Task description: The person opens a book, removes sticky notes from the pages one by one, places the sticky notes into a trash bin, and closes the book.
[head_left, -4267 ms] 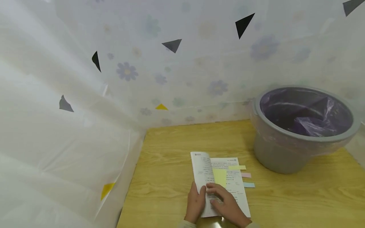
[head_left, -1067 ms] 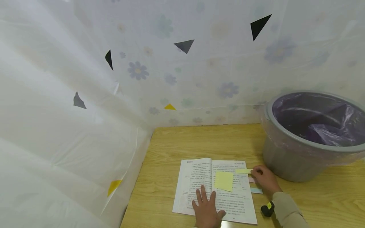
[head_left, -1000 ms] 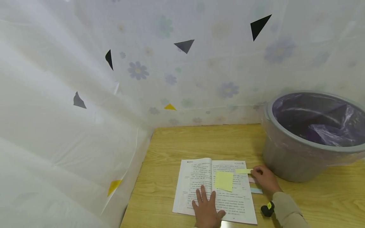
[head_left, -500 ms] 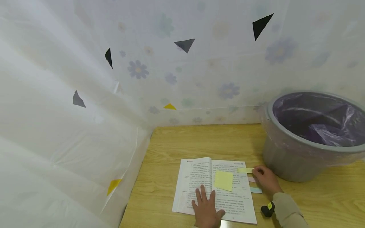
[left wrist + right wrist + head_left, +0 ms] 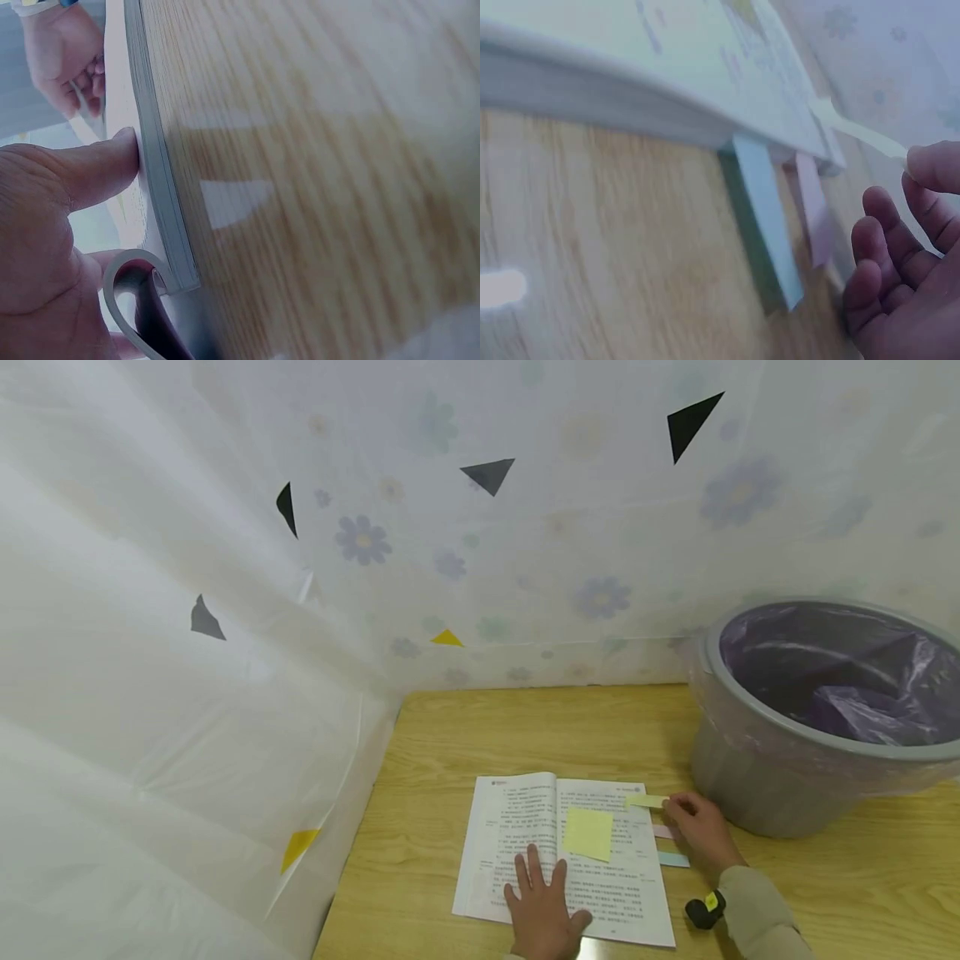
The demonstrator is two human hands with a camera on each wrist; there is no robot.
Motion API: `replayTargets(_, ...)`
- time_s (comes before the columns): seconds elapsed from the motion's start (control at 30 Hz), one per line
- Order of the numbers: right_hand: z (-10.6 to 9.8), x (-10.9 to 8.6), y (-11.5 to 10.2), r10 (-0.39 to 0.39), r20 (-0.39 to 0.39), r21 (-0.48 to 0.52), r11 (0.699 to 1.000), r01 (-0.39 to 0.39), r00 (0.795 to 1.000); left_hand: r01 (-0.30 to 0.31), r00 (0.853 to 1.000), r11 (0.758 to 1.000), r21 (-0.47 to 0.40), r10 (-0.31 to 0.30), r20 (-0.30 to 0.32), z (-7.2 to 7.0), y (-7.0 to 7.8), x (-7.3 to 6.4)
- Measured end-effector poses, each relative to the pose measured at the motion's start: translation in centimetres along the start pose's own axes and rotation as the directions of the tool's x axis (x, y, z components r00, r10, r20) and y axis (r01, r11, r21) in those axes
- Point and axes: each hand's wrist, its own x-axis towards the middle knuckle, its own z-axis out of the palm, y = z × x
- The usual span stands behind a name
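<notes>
An open book (image 5: 480, 881) lies on the table with a square yellow sticky note (image 5: 588, 833) on its right page. My left hand (image 5: 542, 906) rests on the lower pages, fingers spread; in the left wrist view its thumb touches the edge of the book (image 5: 161, 172). Between thumb and index finger, my right hand (image 5: 705, 833) pinches the outer end of a yellow sticky tab (image 5: 645, 801). That tab (image 5: 866, 135) curves up from the page in the right wrist view; whether its inner end still sticks cannot be told. A pink tab (image 5: 814, 214) and a blue tab (image 5: 765, 217) project below it.
A large grey bucket (image 5: 765, 785) lined with a purple plastic bag (image 5: 870, 710) stands on the wooden table (image 5: 465, 735), right behind my right hand. A small black object (image 5: 703, 912) sits by the right wrist. White sheeting (image 5: 225, 735) hangs left and behind.
Earlier both hands were turning pages. Since then the book was laid open, the left hand spread on it, and the right hand took the yellow tab, which has lifted and shifted slightly right.
</notes>
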Motion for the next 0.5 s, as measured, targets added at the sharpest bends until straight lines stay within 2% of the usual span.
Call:
replayTargets(0.17, -0.4, -1.2, -2.3, -0.023, -0.01, 0.026, 0.999, 0.023, 1.0, -0.008, 1.0, 1.0, 0.002, 0.008, 0.0, -0.1, 0.0, 0.1)
replayTargets(0.33, -0.7, -2.9, -5.6, -0.129, -0.087, 0.003, 0.992, 0.13, 0.988, 0.0, 1.0, 1.0, -0.013, 0.0, 0.013, -0.1, 0.0, 0.0)
replayTargets(0.43, -0.9, -4.1, -7.6, -0.241, -0.156, -0.001, 0.97, 0.243, 0.958, 0.003, 1.0, 1.0, -0.021, -0.003, 0.011, -0.2, 0.0, -0.1)
replayTargets(0.5, -1.1, -4.9, -8.7, -0.336, -0.216, 0.002, 0.939, 0.344, 0.917, 0.002, 1.0, 1.0, -0.024, -0.002, 0.007, -0.3, 0.0, -0.2)
